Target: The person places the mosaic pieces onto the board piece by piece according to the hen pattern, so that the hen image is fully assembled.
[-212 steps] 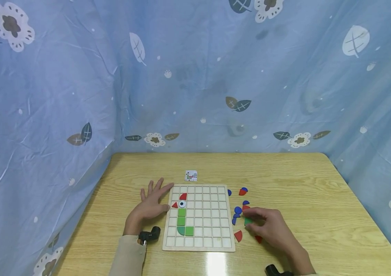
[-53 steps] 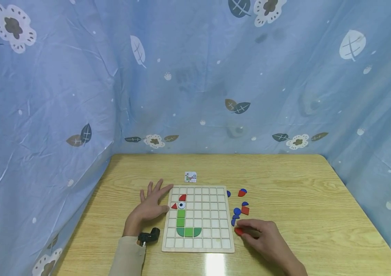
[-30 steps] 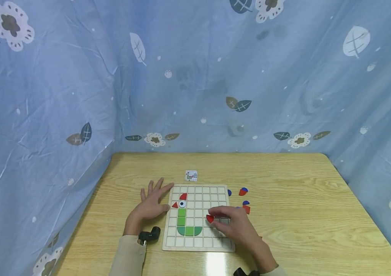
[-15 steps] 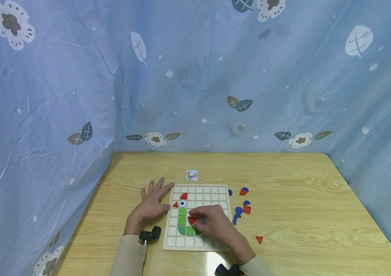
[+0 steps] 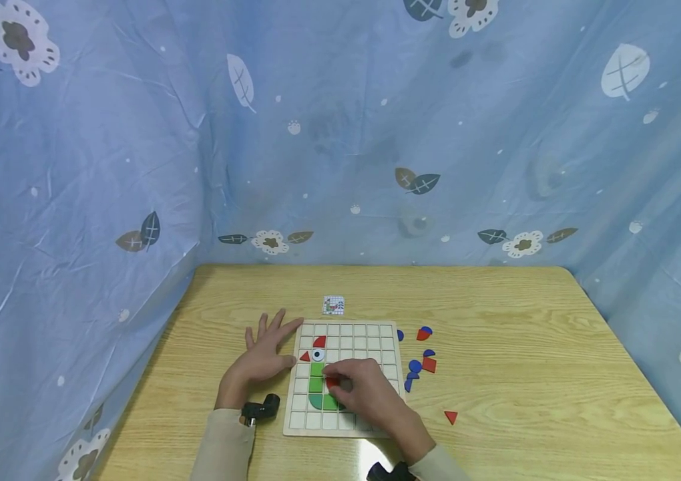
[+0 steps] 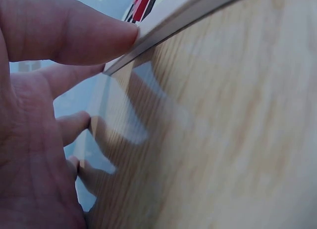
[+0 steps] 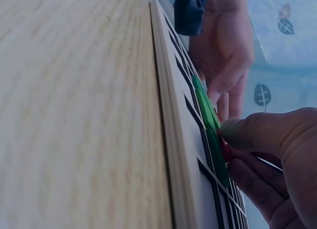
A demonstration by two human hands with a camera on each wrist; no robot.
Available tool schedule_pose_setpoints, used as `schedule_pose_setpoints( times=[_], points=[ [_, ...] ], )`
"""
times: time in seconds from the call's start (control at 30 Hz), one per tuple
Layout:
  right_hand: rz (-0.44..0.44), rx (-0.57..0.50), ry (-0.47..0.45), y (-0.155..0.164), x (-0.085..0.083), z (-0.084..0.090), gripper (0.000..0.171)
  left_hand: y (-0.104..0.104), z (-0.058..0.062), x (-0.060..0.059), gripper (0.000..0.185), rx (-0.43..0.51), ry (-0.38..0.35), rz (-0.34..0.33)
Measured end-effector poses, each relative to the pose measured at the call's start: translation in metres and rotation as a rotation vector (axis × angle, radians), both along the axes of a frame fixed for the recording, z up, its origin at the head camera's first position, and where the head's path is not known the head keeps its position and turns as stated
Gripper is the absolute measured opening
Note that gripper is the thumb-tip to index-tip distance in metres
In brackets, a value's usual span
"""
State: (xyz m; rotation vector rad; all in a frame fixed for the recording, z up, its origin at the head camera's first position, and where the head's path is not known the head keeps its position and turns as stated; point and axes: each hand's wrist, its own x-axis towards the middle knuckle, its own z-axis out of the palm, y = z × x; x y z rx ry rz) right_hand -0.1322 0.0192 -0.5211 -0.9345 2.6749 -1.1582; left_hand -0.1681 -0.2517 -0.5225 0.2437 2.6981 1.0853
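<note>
My right hand [image 5: 367, 394] is over the gridded wooden board [image 5: 364, 424], its thumb and fingers pinching a red quarter-circle tile [image 5: 332, 383]. In the right wrist view that red tile [image 7: 226, 152] is mostly hidden by the fingertips, just beyond a row of green tiles [image 7: 208, 115]. It sits right of a column of green square tiles [image 5: 316, 377], above the bottom green square [image 5: 330, 402]. With fingers spread, my left hand [image 5: 259, 361] rests at the board's left edge. The left wrist view shows its thumb [image 6: 99, 38] touching the board's rim [image 6: 168, 31].
Upper left on the board lie a red quarter-circle [image 5: 320, 341], an eye tile [image 5: 318, 355] and a red triangle [image 5: 304, 357]. Loose blue pieces [image 5: 415, 366], a red square [image 5: 429, 365] and another red triangle [image 5: 450, 417] lie to the right. A small pattern card [image 5: 333, 305] lies behind the board.
A second green quarter-circle went onto the board's bottom row. My right hand then picked the red quarter-circle from the table and carried it left over the board. The left hand stayed put.
</note>
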Motion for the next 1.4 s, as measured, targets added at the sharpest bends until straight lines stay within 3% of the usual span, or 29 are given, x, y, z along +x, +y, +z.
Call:
schedule_pose_setpoints(
  times=[0.53,0.77,1.03,1.4],
  points=[
    [-0.011,0.020,0.018,-0.002,0.001,0.001,0.029,-0.001,-0.002,-0.002,0.085,-0.010,-0.006,0.001],
    [-0.025,-0.023,0.007,0.003,0.001,-0.002,0.029,0.000,-0.001,-0.001,0.084,-0.008,-0.008,-0.001],
    [-0.016,-0.159,-0.047,0.025,0.002,-0.001,0.031,0.000,-0.002,-0.002,0.084,-0.020,-0.013,0.006],
    [-0.107,-0.236,-0.126,0.076,0.006,-0.001,0.034,0.000,-0.003,-0.001,0.085,-0.019,-0.009,0.013]
  ],
)
